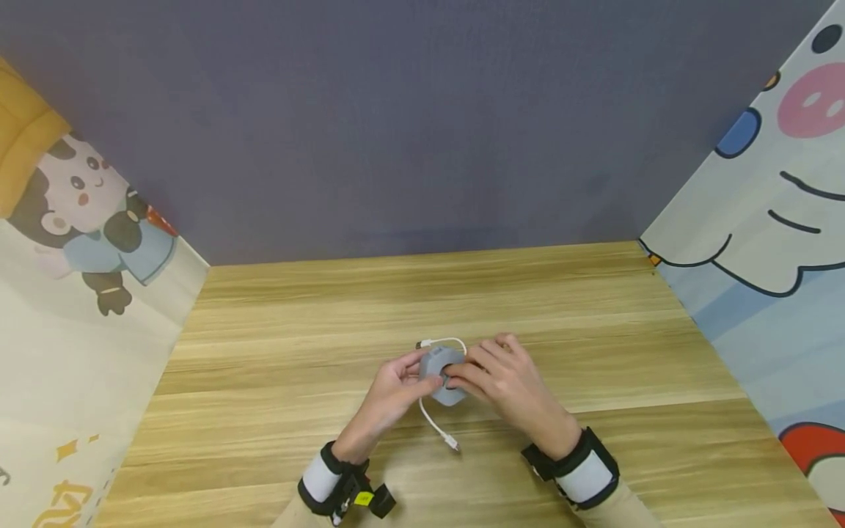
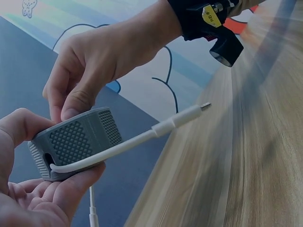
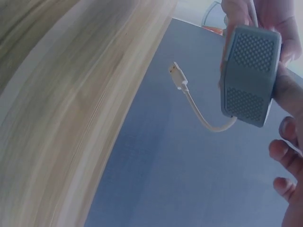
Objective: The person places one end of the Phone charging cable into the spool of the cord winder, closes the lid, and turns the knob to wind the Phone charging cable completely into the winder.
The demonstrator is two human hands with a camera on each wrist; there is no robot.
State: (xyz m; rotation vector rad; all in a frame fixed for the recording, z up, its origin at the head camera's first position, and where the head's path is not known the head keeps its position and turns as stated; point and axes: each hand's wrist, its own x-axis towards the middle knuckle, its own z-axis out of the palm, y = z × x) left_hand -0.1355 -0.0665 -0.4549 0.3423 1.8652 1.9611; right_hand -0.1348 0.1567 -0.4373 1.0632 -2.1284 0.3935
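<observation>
A grey hexagonal cable winder [image 1: 432,361] with textured sides is held above the table between both hands. My left hand [image 1: 391,392] grips its left side, thumb on the upper face and fingers beneath. From the other side my right hand [image 1: 511,381] pinches at the round hollow in the middle; its fingertips are partly hidden there. A white charging cable [image 2: 128,144] comes out through slots in the winder's side. One end carries a small plug [image 2: 191,113], pointing toward the person. The other ends in a USB plug [image 3: 177,76] on the far side.
A wood-grain table [image 1: 277,352] lies below the hands. Behind it rises a dark grey-blue panel [image 1: 422,132]. Cartoon-printed panels stand at the left [image 1: 152,323] and right [image 1: 746,315]. Both wrists wear black straps with cameras.
</observation>
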